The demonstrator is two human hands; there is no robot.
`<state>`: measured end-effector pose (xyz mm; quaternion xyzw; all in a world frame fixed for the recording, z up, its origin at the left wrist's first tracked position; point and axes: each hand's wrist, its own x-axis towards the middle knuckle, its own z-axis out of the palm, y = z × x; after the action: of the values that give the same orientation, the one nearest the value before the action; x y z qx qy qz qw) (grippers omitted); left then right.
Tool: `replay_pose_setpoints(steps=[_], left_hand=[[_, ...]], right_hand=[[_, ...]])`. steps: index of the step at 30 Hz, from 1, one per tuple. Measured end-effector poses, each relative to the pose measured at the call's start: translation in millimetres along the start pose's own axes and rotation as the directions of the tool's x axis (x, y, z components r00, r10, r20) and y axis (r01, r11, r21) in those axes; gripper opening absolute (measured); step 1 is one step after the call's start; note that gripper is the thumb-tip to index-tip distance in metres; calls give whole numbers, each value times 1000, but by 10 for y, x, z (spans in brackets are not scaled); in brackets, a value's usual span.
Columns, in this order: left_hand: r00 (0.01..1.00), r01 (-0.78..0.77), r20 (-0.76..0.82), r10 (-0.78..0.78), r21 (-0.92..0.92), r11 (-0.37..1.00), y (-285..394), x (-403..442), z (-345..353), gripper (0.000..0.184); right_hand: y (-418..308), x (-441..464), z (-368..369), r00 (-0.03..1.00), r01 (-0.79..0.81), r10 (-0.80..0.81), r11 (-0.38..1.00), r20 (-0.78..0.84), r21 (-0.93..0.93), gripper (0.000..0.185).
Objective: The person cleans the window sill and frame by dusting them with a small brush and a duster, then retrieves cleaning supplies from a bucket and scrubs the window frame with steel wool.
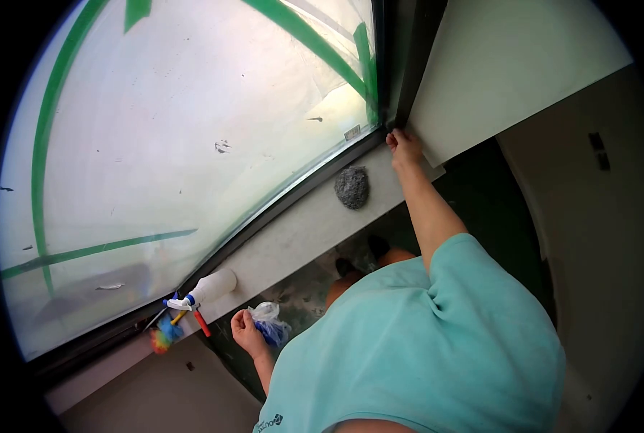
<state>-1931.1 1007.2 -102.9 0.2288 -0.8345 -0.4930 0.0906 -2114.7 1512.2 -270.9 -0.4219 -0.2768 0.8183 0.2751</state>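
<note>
My right hand (406,149) reaches to the lower corner of the dark window frame (388,124). Its fingers are bunched together against the corner, and what they may hold is hidden. Near that hand, a grey wad of steel wool (352,187) lies on the pale sill (300,229). Lower down, my left hand (247,336) has curled fingers at a clear plastic bag (268,322) with something blue in it. The bag appears to hang from these fingers. A white spray bottle (213,286) lies tilted at the sill's left part, close to the left hand.
Green tape strips (44,159) cross the smudged window pane (156,123). By the bottle are a red-handled tool (203,322) and a rainbow-coloured duster (166,333). A white panel (509,72) juts out right of the frame. My feet stand on a stained floor below.
</note>
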Motion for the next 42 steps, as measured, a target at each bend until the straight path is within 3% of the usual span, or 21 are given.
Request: replay_pose_setpoints(steps=[5,8,12,17,20,35,42], left_hand=[[1000,-1,22,2,-30,1000,22,41,27,9],[1000,-8,29,8,0,1000,-6,48,22,9],[999,-24,39,24,0,1000,17,51,20,9],[998,-32,45,33,-11,999,28,52,20,9],[998,-36,45,37,-16,999,-8,67,3,10],[999,-32,14,32,14,999,0,39,-14,10],[999,-32,17,32,25,999,-5,71,-8,10]], right_hand=[[45,67,-47,995,-94,92,990,27,106,8],[12,10,-17,994,-99,91,979,56,178,7],[83,51,-43,995,-103,102,988,20,113,9],[14,16,-20,994,-71,48,968,99,241,10],[121,80,-76,992,-83,67,986,106,148,10],[64,-8,-21,987,-90,49,957,152,276,9],[130,65,-59,991,-44,20,982,129,185,10]])
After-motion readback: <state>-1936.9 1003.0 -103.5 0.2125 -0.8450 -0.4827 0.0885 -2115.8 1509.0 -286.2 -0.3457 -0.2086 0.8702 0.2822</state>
